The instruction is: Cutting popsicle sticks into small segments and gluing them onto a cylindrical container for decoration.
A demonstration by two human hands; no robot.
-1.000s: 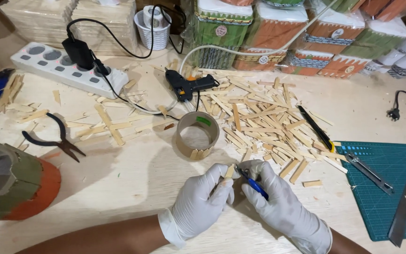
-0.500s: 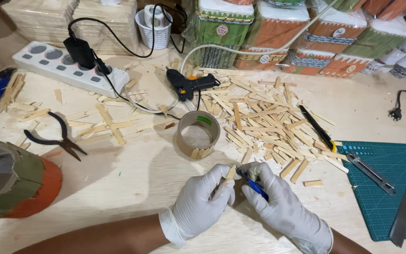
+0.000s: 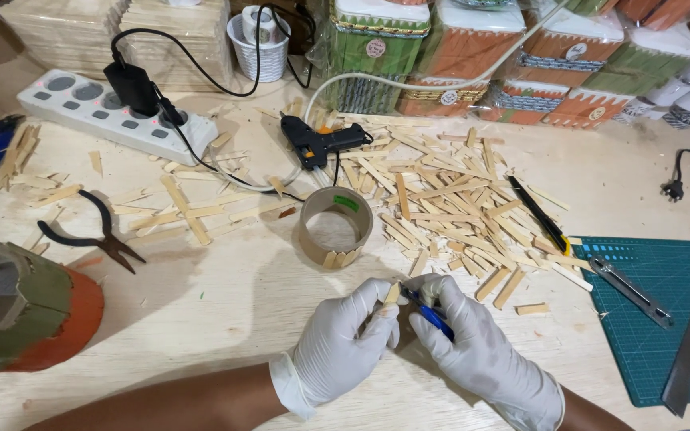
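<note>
Wooden stick (image 3: 392,294) pinched in left hand (image 3: 343,345) grip, low over worktop (image 3: 225,319); right hand (image 3: 473,351) closed on blue tool (image 3: 427,313), tip at stick. Risk — tip slips off thin wood into glove fingertips (image 3: 383,315), hands v. close.

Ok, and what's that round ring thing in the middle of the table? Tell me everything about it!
The cardboard ring is a short, open brown tube, like an empty tape roll, standing on its edge on the pale wooden table. You can see down through its hollow middle. A green sticker sits inside its far wall. A few small wooden sticks stand side by side against its near outside wall. Neither gloved hand touches it; loose sticks lie scattered to its right.
</note>
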